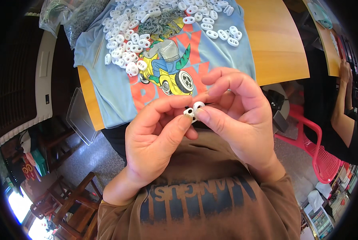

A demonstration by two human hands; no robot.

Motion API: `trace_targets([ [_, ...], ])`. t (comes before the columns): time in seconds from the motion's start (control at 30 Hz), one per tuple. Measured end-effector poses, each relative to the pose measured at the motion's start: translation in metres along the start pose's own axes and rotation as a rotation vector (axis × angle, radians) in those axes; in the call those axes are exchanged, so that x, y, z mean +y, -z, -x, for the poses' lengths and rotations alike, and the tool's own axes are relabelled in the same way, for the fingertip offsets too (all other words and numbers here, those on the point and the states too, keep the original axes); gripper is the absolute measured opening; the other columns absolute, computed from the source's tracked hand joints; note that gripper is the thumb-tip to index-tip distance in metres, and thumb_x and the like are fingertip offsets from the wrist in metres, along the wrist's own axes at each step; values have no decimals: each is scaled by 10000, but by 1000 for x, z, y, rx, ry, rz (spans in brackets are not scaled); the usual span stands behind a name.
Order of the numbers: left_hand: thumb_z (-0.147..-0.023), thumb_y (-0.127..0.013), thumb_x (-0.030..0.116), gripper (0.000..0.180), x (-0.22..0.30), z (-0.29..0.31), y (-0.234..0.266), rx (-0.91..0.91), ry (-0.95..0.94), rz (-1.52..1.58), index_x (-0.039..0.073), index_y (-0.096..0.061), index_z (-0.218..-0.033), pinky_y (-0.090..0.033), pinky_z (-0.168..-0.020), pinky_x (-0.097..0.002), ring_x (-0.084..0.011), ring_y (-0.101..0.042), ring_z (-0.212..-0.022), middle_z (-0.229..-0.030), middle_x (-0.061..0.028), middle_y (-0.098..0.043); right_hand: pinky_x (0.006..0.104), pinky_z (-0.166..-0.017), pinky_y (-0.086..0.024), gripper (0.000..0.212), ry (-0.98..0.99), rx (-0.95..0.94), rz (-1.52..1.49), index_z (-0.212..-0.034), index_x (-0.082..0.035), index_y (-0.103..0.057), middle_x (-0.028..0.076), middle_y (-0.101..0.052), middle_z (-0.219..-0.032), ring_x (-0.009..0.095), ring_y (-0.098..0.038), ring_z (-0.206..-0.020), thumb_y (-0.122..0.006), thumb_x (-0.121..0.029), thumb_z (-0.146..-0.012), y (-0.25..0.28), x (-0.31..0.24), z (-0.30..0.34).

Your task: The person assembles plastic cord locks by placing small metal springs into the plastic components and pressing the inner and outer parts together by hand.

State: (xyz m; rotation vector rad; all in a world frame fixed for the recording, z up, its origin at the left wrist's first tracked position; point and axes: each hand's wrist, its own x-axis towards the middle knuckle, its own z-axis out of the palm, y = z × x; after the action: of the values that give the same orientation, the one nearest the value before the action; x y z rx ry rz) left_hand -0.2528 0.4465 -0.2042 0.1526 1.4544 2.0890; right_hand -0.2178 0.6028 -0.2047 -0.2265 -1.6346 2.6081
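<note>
I find left hand [153, 138] and right hand [246, 116] clamped on white plastic [198, 105], nearside of blue shirt [114, 102]; loose white pieces [135, 38], far end.

Around us, a printed blue cloth [233, 60] covers part of a wooden table [273, 36].
At right we see a pink plastic chair [325, 160], partly perforated, with another person's bare arm [343, 114] just beyond it and a second wooden surface [326, 44] farther off; at near left we have dark wooden chairs [81, 196] and a speckled grey floor [103, 168].
</note>
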Motion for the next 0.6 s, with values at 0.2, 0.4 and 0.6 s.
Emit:
trace_targets([
  [0.2, -878, -518, 7, 239, -6, 2, 3, 3, -26, -4, -43, -501, -1111, -493, -685, -228, -115, -586, -764, -985, -102, -590, 262, -774, -475, 137, -12, -4, -19, -860, 19, -537, 102, -550, -937, 146, -579, -832, -595, 102, -767, -1, 0, 1],
  [0.4, -877, -516, 2, 220, -13, 4, -1, 16, -100, 74, -44, -504, -1092, -501, -689, -243, -132, -593, -759, -978, -115, -590, 230, -632, -507, 94, 57, 18, -18, -913, 55, -555, 86, -586, -902, 125, -593, -726, -560, 72, -821, -5, 4, 4],
  [0.6, -877, -508, -2, 227, -12, 3, 0, 35, -126, 136, -40, -497, -1100, -508, -696, -254, -140, -595, -759, -988, -125, -590, 231, -717, -483, 174, 110, 6, -128, -1023, 60, -552, 110, -579, -1028, 113, -565, -853, -517, 64, -853, -8, 9, 9],
])
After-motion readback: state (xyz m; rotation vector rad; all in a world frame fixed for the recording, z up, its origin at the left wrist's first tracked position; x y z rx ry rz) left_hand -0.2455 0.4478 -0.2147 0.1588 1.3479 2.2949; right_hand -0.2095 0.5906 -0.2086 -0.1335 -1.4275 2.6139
